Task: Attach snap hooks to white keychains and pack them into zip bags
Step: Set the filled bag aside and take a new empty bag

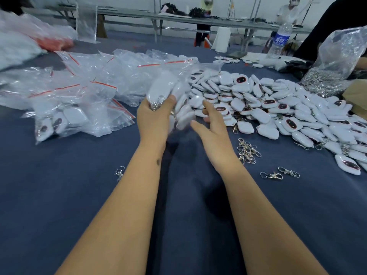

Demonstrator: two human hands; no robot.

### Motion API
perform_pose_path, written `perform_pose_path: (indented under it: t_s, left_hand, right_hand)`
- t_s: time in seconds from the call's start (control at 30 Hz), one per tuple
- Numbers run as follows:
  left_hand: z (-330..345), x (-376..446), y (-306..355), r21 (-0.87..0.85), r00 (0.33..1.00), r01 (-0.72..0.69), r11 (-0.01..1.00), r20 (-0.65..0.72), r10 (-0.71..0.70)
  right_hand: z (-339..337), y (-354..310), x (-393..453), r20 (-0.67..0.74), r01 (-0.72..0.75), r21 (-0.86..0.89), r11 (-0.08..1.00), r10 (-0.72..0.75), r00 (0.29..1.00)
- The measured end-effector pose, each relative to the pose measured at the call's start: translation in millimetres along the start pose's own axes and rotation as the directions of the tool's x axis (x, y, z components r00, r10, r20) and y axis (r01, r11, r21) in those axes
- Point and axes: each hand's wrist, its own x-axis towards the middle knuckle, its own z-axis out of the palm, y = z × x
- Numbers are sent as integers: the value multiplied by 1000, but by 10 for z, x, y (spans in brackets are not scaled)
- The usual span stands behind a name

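My left hand (154, 118) grips a clear zip bag (174, 90) filled with several white keychains, held up above the blue cloth and blurred by motion. My right hand (213, 126) hovers just right of the bag, fingers spread and holding nothing. A big pile of white keychains (268, 108), some showing a dark red oval, covers the cloth to the right. Loose metal snap hooks (248, 150) lie near my right wrist, with two more snap hooks (280, 173) further right and one snap hook (119, 172) on the left.
Filled and flat zip bags with red strips (79, 100) are heaped at the left. A clear bag of metal hooks (333, 62) and a water bottle (280, 40) stand at the back right. People sit at far tables. The blue cloth (79, 195) spreads towards me.
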Motion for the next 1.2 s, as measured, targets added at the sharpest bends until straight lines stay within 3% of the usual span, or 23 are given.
perform_pose_path:
  t_s: [0.13, 0.27, 0.4, 0.5, 0.6, 0.67, 0.73, 0.8, 0.87, 0.93, 1.0, 1.13, 1.2]
  left_hand:
    - [-325, 407, 361, 25, 992, -44, 999, -117, 46]
    - [-764, 776, 608, 124, 974, -34, 992, -218, 61]
    - [-1147, 989, 611, 193, 946, -43, 980, -309, 102]
    - [-1284, 1052, 482, 291, 949, 36, 956, -310, 59]
    - [-1280, 1016, 368, 665, 920, 198, 720, -379, 97]
    - [-1122, 889, 359, 751, 884, 179, 636, -407, 232]
    - [-900, 737, 332, 810, 869, -81, 581, -228, 439]
    - [-661, 574, 250, 820, 829, -385, 424, 106, 549]
    - [-410, 435, 154, 763, 752, -594, 255, 415, 513]
    - [-170, 337, 61, 686, 711, -692, 224, 597, 371]
    - [29, 289, -9, 713, 749, -662, 230, 619, 236]
    - [148, 361, -114, 871, 872, -490, 41, 488, 34]
    - [117, 405, -134, 894, 896, -443, 64, 444, 4]
  right_hand:
    - [-3, 46, 19, 60, -14, 3, 1000, 14, 998]
    - [56, 77, 11, 129, 13, -123, 992, 3, 992]
    - [57, 79, 9, 168, 24, -193, 981, 9, 986]
    - [45, 72, 23, 170, 27, -217, 976, 11, 985]
    - [47, 48, 21, 174, 30, -251, 967, 14, 985]
    - [48, 37, 21, 172, 25, -256, 966, 21, 985]
    - [48, 35, 24, 169, 25, -257, 966, 20, 985]
    - [54, 32, 26, 175, 35, -267, 963, 12, 984]
    - [60, 22, 27, 182, 53, -274, 960, -2, 983]
    - [63, 16, 31, 180, 76, -281, 957, -26, 983]
    - [62, 22, 36, 162, 95, -270, 958, -52, 985]
    - [46, 46, 44, 97, 109, -224, 968, -89, 991]
    - [33, 67, 60, 36, 61, -199, 978, -55, 998]
